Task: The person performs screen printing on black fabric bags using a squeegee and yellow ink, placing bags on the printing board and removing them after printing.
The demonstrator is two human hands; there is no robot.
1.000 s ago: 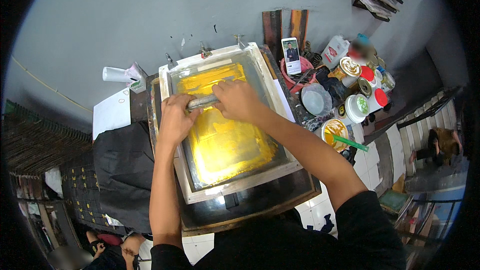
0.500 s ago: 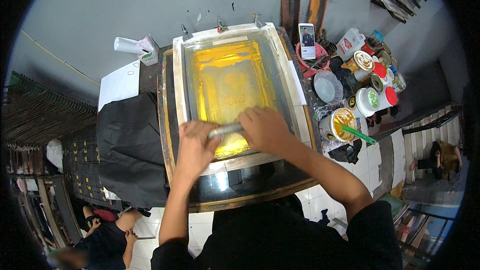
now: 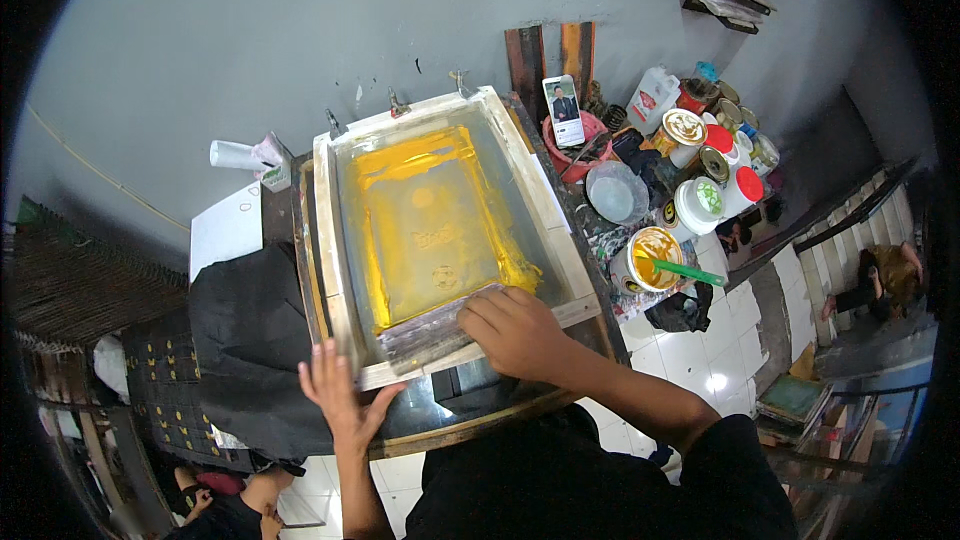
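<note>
A screen-printing frame (image 3: 328,210) with a pale wooden border lies on the table in front of me. Yellow ink (image 3: 415,155) coats its mesh, thickest along the far end and both sides of a faint printed design. My right hand (image 3: 512,332) is closed around the right end of a squeegee (image 3: 425,334), which rests across the near end of the mesh. Fingers spread and holding nothing, my left hand (image 3: 342,398) is at the frame's near left corner; whether it touches the wood I cannot tell.
Clamps (image 3: 397,104) stand at the frame's far edge. To the right are a phone (image 3: 563,112) in a pink basin, a grey bowl (image 3: 617,192), an ink tub (image 3: 655,258) with a green-handled tool and several cans. Black cloth (image 3: 245,330) lies left; a person (image 3: 215,512) sits lower left.
My left hand has let go of the squeegee, opened and moved down and left. The squeegee, now in my right hand alone, has come to the near end. The view has shifted.
</note>
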